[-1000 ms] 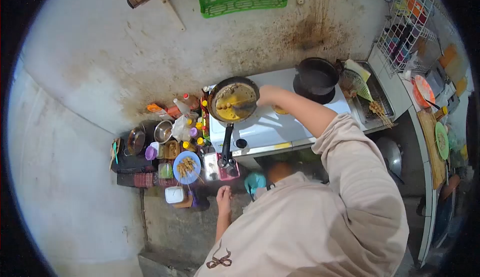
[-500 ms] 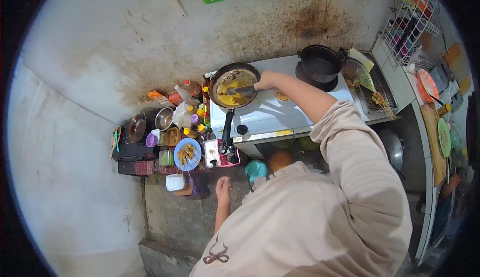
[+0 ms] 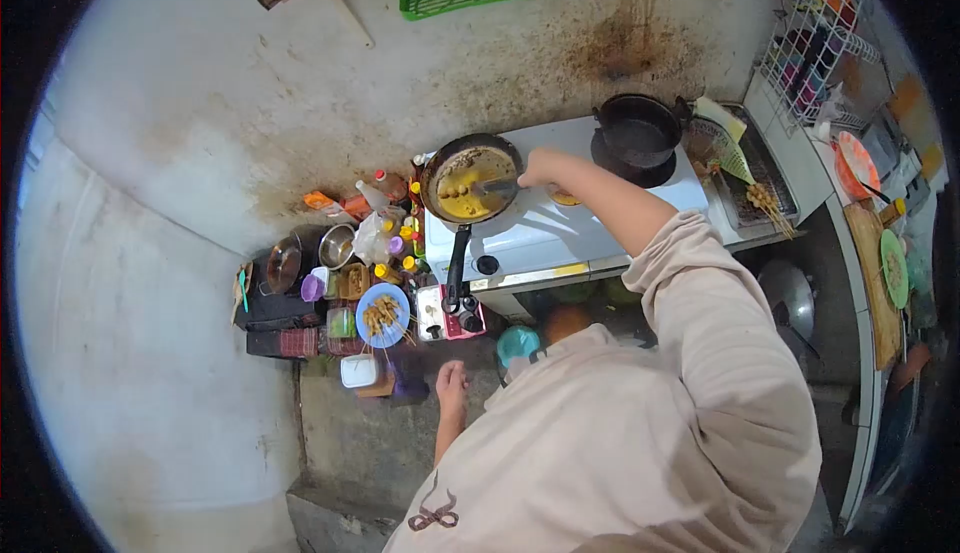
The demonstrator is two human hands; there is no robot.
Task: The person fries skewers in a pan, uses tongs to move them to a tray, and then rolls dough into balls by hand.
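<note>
My right hand [image 3: 541, 168] is closed around a dark grey spatula [image 3: 494, 187], whose blade lies in a frying pan [image 3: 470, 145] on the white stove [image 3: 560, 238]. Small browned pieces of food [image 3: 461, 191] sit in yellow oil or egg to the left of the blade. The pan's black handle [image 3: 458, 258] points towards me, and no hand touches it. My left hand [image 3: 452, 380] hangs below the stove's front edge, its fingers loosely curled with nothing visible in them.
A black wok [image 3: 638, 131] stands on the right burner. Skewers [image 3: 768, 205] stick out beside the sink at right. To the left are a blue plate of skewers [image 3: 383, 315], bottles [image 3: 388, 273], a metal bowl [image 3: 337, 245] and a lidded white tub [image 3: 360, 371].
The spatula has shifted slightly to the right in the pan, and more browned pieces show beside it. My left hand stays low. The whole view has shifted a little.
</note>
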